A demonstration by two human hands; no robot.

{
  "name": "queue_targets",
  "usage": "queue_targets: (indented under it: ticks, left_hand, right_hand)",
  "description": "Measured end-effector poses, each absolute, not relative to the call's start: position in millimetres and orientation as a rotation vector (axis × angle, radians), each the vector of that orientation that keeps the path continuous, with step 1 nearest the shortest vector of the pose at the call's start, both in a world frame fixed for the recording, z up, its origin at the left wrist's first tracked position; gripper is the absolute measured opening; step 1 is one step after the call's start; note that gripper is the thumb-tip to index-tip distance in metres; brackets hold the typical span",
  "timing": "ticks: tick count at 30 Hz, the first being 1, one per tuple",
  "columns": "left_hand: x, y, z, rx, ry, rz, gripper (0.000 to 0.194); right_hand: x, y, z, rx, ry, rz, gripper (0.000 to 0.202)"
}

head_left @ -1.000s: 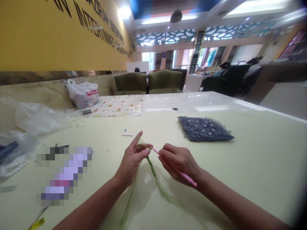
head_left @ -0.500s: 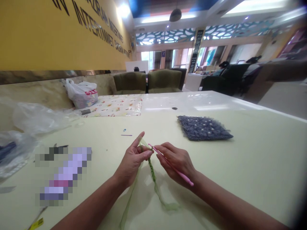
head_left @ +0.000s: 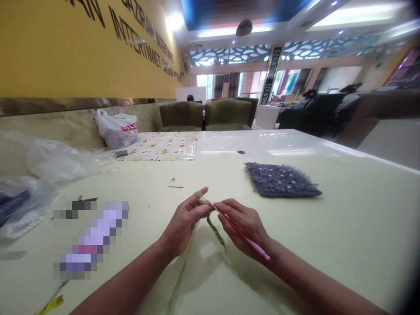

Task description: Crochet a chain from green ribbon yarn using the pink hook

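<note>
My left hand [head_left: 185, 221] pinches the top of a green crocheted chain [head_left: 215, 231], with its index finger raised and pale green ribbon yarn [head_left: 180, 280] looped over it. That yarn runs down toward the front edge of the view. In my right hand [head_left: 244, 222] is a pink crochet hook [head_left: 251, 242], held like a pen. The hook's tip meets the work at my left fingertips; the exact loop there is too small to make out. Below the chain hangs a blurred green tail.
A dark grey-blue beaded knitted piece [head_left: 282, 179] lies right. A small needle [head_left: 176, 187] and blue marker [head_left: 173, 180] lie ahead. At left are clear plastic bags [head_left: 54, 162], dark scissors [head_left: 83, 203] and a blurred purple item [head_left: 103, 225]. A white bag [head_left: 120, 131] stands farther back.
The hook tip has moved in closer to my left fingers. The chain has swung to the right, its tail now blurred. The whole view has shifted slightly.
</note>
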State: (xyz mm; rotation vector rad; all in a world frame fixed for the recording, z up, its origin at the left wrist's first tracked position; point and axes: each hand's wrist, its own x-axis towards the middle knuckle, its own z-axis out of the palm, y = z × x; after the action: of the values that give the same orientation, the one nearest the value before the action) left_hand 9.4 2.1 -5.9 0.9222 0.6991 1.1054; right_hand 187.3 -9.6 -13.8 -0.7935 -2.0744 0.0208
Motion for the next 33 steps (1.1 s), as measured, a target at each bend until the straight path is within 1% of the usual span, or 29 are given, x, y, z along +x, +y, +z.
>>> queue_targets:
  ticks: [1,3,7,11,15,18,21,23,26,29,31,33]
  left_hand:
    - [9,2,-6,0.917,0.707,1.107,0.054]
    - [9,3,-6,0.926,0.725,1.101,0.055]
    - [8,3,-6,0.958,0.722,1.07,0.067]
    - [5,2,-3,0.966,0.7,0.978,0.076]
    - [3,3,0,0.99,0.715,0.926,0.079]
    - [6,2,-4,1.123,0.776,0.961,0.079]
    - [12,-2,-10,1.256,0.898,1.085,0.076]
    - [15,-5,-13,1.224,0.935,1.145,0.075]
    - [15,-8,-12,1.068,0.854,1.11,0.082]
    - [9,-4,-7,0.935,0.729,0.945,0.086]
    - [5,-1,-4,0.893,0.681,0.835,0.084]
    - [4,0,-3,0.926,0.672,0.812,0.084]
  right_hand:
    - [187,-9,-15,-0.794,-2.08,-0.009,0.03]
    - [187,-8,-17,-0.793,-2.087,-0.089,0.029]
    - [186,-7,-18,-0.788,-2.097,-0.2,0.024]
    - [187,-7,-19,-0.767,-2.118,-0.178,0.023]
    - [190,-5,-20,-0.749,-2.152,-0.15,0.02]
    - [190,-5,-20,-0.77,-2.221,-0.147,0.016]
    - [186,-6,-21,-0.873,-2.232,-0.244,0.017]
    - [183,-6,-24,-0.929,-2.189,-0.367,0.017]
    - [183,-7,-28,-0.896,-2.126,-0.45,0.015]
    - [188,-7,-26,-0.743,-2.13,-0.33,0.011]
    - [192,-7,-22,-0.659,-2.157,-0.176,0.011]
    - [194,-7,-19,-0.665,-2.193,-0.003,0.011]
